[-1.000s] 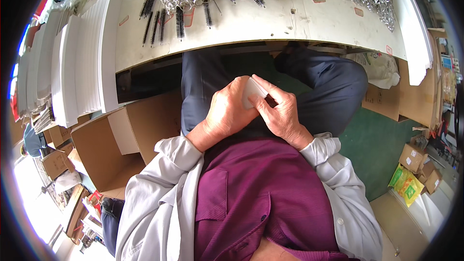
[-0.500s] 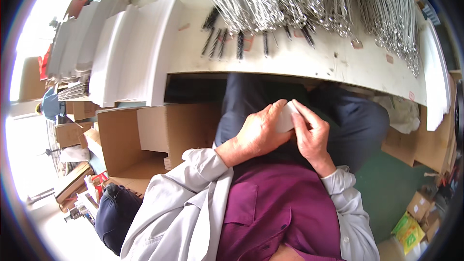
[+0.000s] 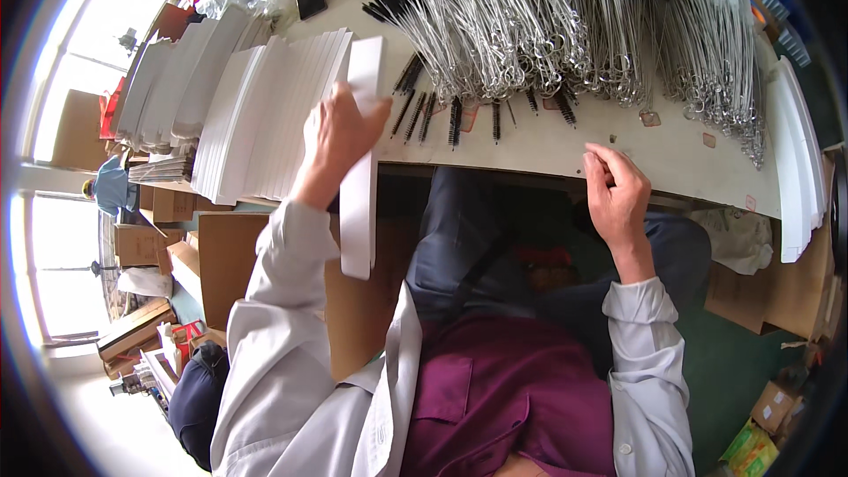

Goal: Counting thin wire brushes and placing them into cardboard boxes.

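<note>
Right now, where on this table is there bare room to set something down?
A bare strip runs along the table's near edge, between the left hand and right hand. Beyond it, wire brushes crowd the top; white card stacks fill the left.

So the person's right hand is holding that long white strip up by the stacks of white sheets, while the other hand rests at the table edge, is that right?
Not quite: it is the left hand that holds the long white strip by the stacks of white sheets. The right hand is the one resting at the table edge. The head view shows this.
</note>
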